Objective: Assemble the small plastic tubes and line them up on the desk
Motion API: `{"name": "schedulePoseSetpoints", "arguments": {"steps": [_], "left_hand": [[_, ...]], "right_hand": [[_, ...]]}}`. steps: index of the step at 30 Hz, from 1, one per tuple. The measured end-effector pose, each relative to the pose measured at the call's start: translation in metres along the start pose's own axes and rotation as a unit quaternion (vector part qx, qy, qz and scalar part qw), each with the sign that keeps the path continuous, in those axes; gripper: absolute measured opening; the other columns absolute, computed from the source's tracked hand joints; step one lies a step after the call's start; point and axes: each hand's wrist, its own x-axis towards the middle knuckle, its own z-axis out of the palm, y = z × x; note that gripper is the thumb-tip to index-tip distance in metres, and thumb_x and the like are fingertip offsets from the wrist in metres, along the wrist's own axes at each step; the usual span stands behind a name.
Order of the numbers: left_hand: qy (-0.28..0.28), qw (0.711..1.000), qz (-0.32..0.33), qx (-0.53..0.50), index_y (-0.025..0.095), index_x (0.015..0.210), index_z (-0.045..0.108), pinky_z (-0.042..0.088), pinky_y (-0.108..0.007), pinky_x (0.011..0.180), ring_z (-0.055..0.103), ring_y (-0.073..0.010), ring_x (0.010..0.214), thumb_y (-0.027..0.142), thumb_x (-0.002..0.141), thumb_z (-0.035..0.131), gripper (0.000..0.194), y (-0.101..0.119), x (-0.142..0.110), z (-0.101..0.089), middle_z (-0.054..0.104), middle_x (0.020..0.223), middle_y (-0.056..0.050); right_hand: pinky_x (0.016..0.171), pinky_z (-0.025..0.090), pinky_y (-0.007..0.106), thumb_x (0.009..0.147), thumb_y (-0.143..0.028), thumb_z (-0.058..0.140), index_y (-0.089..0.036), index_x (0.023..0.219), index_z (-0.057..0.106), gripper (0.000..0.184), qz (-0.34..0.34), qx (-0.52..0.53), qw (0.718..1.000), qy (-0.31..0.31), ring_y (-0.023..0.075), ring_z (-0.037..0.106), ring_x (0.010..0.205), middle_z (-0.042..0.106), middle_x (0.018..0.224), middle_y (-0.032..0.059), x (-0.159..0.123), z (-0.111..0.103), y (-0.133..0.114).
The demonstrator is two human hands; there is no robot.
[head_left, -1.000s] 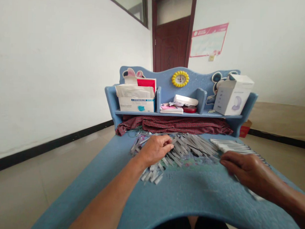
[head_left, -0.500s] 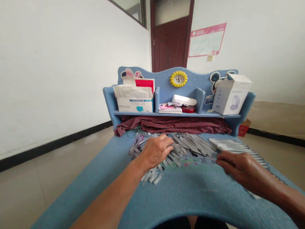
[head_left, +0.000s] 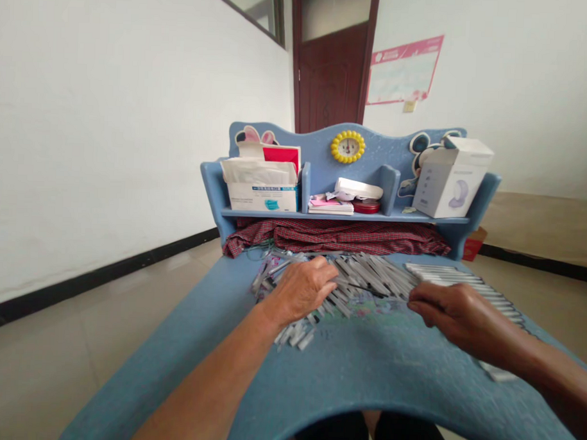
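Note:
My left hand (head_left: 304, 286) is over the left part of a loose pile of clear, pen-like plastic tubes (head_left: 376, 274). Its fingers are curled together, and whatever they hold is hidden. A thin black stick (head_left: 375, 291) lies close to the right of those fingertips. At the pile's right end, my right hand (head_left: 451, 307) is closed in a pinch, its contents out of sight. Beyond its knuckles runs a neat row of similar pale tubes with dark ends (head_left: 469, 282), partly covered by the hand and forearm. Short clear pieces (head_left: 296, 335) lie below my left wrist.
The blue table (head_left: 375, 370) has a curved front edge. At its back, a folded red checked cloth (head_left: 341, 237) lies under a blue shelf (head_left: 269, 214). A mask box (head_left: 260, 196), a red round tin (head_left: 366, 207) and a white box (head_left: 451, 180) stand on the shelf.
My right hand has shifted slightly left towards the pile. My left hand stays curled in nearly the same place. The camera view has tilted a little.

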Motion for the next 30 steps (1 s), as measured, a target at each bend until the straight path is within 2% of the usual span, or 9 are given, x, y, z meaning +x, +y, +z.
{"name": "schedulePoseSetpoints", "arguments": {"steps": [5,9,14,17,20,24,27,30], "left_hand": [[0.009,0.997,0.022,-0.076,0.018,0.088,0.064,0.042,-0.023,0.071,0.056,-0.0132,0.077,0.028,0.082,0.053,0.016,0.007,0.003,-0.003,0.06,0.082,-0.004],[0.017,0.987,0.012,-0.157,0.017,0.082,0.065,0.041,-0.022,0.067,0.056,-0.0116,0.072,0.026,0.08,0.055,0.014,0.016,0.005,-0.009,0.062,0.076,-0.003],[0.037,0.969,-0.065,-0.235,0.016,0.075,0.066,0.041,-0.021,0.063,0.055,-0.0108,0.067,0.027,0.077,0.057,0.015,0.014,0.006,-0.011,0.062,0.07,-0.001],[0.073,0.948,-0.135,-0.278,0.014,0.077,0.065,0.04,-0.019,0.056,0.054,-0.0097,0.061,0.03,0.075,0.057,0.018,0.006,0.006,-0.009,0.061,0.067,0.0],[0.127,0.919,-0.199,-0.315,0.014,0.079,0.063,0.039,-0.018,0.049,0.051,-0.008,0.051,0.034,0.075,0.057,0.022,0.0,0.006,-0.009,0.059,0.063,0.002],[0.18,0.889,-0.241,-0.344,0.013,0.078,0.062,0.037,-0.018,0.043,0.048,-0.0069,0.045,0.035,0.074,0.057,0.022,-0.004,0.008,-0.01,0.056,0.058,0.003],[0.187,0.886,-0.246,-0.346,0.014,0.077,0.061,0.037,-0.017,0.042,0.048,-0.0073,0.045,0.035,0.074,0.056,0.022,-0.005,0.008,-0.008,0.056,0.058,0.003],[0.18,0.895,-0.241,-0.329,0.014,0.077,0.062,0.038,-0.018,0.044,0.051,-0.0084,0.049,0.036,0.074,0.057,0.023,-0.007,0.007,-0.006,0.058,0.06,0.002]], "right_hand": [[0.044,0.034,0.018,0.086,-0.036,0.044,-0.017,0.073,0.06,0.028,-0.007,0.101,0.995,-0.01,0.0061,0.047,0.042,0.055,0.055,-0.0026,0.022,0.005,-0.018],[0.039,0.031,0.016,0.082,-0.039,0.05,-0.015,0.067,0.058,0.029,-0.025,0.175,0.984,-0.01,0.0042,0.044,0.039,0.053,0.051,-0.003,0.046,0.016,-0.035],[0.034,0.03,0.015,0.08,-0.049,0.051,-0.015,0.06,0.051,0.039,-0.025,0.251,0.968,0.011,0.0044,0.042,0.035,0.05,0.048,-0.0031,0.066,0.024,-0.044],[0.034,0.031,0.016,0.08,-0.049,0.05,-0.015,0.059,0.05,0.04,-0.021,0.263,0.965,0.004,0.0049,0.043,0.036,0.051,0.049,-0.0025,0.07,0.028,-0.044],[0.037,0.031,0.016,0.083,-0.039,0.046,-0.016,0.068,0.056,0.03,-0.026,0.218,0.975,-0.022,0.005,0.043,0.037,0.052,0.051,-0.003,0.075,0.038,-0.041],[0.05,0.035,0.019,0.081,-0.022,0.045,-0.018,0.08,0.064,0.019,-0.081,0.065,0.993,-0.051,0.0081,0.051,0.05,0.059,0.058,-0.0014,0.086,0.056,-0.037],[0.059,0.037,0.022,0.081,-0.021,0.044,-0.02,0.081,0.066,0.021,-0.108,-0.046,0.991,-0.065,0.0126,0.058,0.064,0.065,0.07,0.002,0.095,0.068,-0.038],[0.063,0.038,0.025,0.085,-0.025,0.039,-0.02,0.084,0.066,0.028,-0.105,-0.125,0.983,-0.087,0.0163,0.06,0.071,0.067,0.077,0.006,0.103,0.077,-0.041]]}}
